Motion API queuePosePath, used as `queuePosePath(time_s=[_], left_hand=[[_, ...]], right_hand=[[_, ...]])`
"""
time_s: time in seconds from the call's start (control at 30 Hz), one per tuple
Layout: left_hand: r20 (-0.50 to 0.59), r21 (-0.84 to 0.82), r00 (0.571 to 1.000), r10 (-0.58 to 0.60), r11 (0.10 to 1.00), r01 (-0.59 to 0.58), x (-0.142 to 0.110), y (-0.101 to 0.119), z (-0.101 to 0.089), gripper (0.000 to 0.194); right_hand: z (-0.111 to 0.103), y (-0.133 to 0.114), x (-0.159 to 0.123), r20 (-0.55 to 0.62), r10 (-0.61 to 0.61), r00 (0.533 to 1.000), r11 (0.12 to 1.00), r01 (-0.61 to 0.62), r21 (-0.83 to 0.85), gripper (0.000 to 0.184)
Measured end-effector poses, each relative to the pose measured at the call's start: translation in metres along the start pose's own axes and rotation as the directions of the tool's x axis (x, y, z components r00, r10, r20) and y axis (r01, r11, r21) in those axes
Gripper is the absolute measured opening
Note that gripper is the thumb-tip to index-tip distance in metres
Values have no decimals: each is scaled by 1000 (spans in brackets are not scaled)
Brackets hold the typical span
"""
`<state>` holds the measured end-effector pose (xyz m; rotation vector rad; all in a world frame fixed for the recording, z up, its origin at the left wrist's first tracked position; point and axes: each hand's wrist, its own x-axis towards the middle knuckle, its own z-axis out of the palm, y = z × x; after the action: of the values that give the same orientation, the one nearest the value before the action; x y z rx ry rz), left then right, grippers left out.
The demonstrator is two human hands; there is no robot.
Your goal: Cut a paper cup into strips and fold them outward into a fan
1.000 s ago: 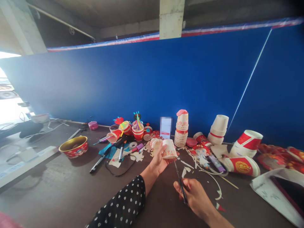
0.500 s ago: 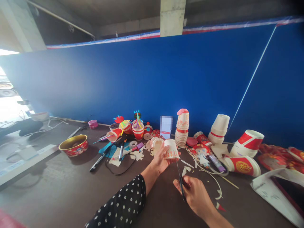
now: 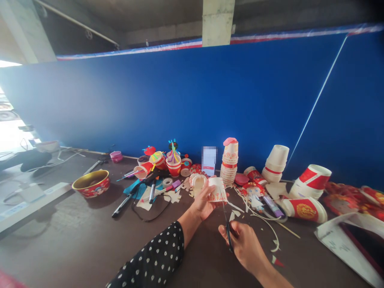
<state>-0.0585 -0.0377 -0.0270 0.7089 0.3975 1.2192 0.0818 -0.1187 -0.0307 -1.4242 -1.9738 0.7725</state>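
Observation:
My left hand (image 3: 204,202) is closed on a white paper cup (image 3: 217,188) with a red pattern along its lower edge. Slits run along that cup's wall. In my right hand (image 3: 244,242) is a pair of scissors (image 3: 229,232) with black handles, my fingers in the loops. The blades point away from me, their tips at the cup's lower right edge; whether they cut into it there is too small to tell. Just behind my left hand lies a cut, scalloped paper piece (image 3: 198,182). Paper scraps (image 3: 235,215) are scattered right of the cup.
Behind stand a stack of paper cups (image 3: 229,168) and a phone (image 3: 209,160). More white cups (image 3: 275,162) and red-and-white cups (image 3: 310,180) are to the right. On the left are markers (image 3: 123,206), a gold-lined bowl (image 3: 91,184) and a power strip (image 3: 33,206). A blue partition (image 3: 180,100) bounds the table.
The cup in my left hand has turned or tilted slightly, and its lower edge sits a little lower and further right. The scissors have barely moved. The whole view shifts slightly left.

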Motion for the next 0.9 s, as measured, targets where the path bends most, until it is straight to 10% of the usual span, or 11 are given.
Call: queuePosePath(time_s=[0.9], left_hand=[[11, -46, 1000, -6, 999, 6, 6, -8, -6, 59]], right_hand=[[7, 18, 5, 12, 12, 1000, 1000, -12, 26, 51]])
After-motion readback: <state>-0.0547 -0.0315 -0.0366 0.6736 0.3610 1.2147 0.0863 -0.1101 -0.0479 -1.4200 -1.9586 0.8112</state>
